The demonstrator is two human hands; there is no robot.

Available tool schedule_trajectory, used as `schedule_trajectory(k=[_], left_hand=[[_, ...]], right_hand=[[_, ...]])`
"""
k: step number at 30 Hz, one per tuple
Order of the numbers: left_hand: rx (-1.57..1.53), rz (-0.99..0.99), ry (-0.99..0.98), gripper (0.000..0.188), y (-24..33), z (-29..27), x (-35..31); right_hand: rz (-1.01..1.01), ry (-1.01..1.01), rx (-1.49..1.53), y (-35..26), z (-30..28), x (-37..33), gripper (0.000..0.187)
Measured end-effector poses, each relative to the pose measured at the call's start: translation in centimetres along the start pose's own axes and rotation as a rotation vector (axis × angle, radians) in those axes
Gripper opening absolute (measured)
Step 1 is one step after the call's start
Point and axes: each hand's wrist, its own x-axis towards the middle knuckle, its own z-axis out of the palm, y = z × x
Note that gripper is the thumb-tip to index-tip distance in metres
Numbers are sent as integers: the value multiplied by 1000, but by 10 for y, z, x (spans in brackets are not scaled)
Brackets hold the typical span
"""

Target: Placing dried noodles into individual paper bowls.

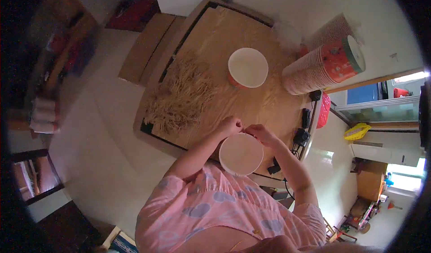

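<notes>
Close to my body at the table's near edge is a white paper bucket [241, 155], its round opening facing up. My left hand [232, 125] is closed in a pinch just beyond the bucket's far rim. Beside it, my right hand [261, 134] is also closed, its fingertips almost meeting the left ones. Whatever lies between the fingers is too small to make out. Farther out on the wooden table [224, 107] stands another paper bucket [248, 68], white inside with a red outside. A loose heap of pale, thin, straw-like strands [184, 95] spreads to the left.
Long nested stacks of red-printed paper buckets [323, 66] lie at the table's right side against the wall. Small black devices [301, 137] and cables sit along the right edge, near a red plastic stool [323, 110]. A cardboard piece [146, 48] leans at the far left.
</notes>
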Motion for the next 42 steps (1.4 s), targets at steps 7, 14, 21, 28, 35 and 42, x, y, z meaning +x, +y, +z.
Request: schedule_trajectory(k=[7,14,21,28,35,42], left_hand=[[-146,-38,58,9,-20,14,1],[-120,-44,85,12,13,-6,0],[-138,91,175,8,10,-10,0],[-64,76,120,10,52,-24,-13],[-10,84,145,10,36,-19,-16],[-213,10,183,9,41,-20,-19]], right_hand=[[96,119,164,-24,20,-14,20],[39,57,239,-11,2,-2,18],[-36,135,-61,-18,15,1,13],[-105,235,-333,11,1,26,12],[64,225,-79,-19,13,2,12],[37,51,223,-5,3,3,15]])
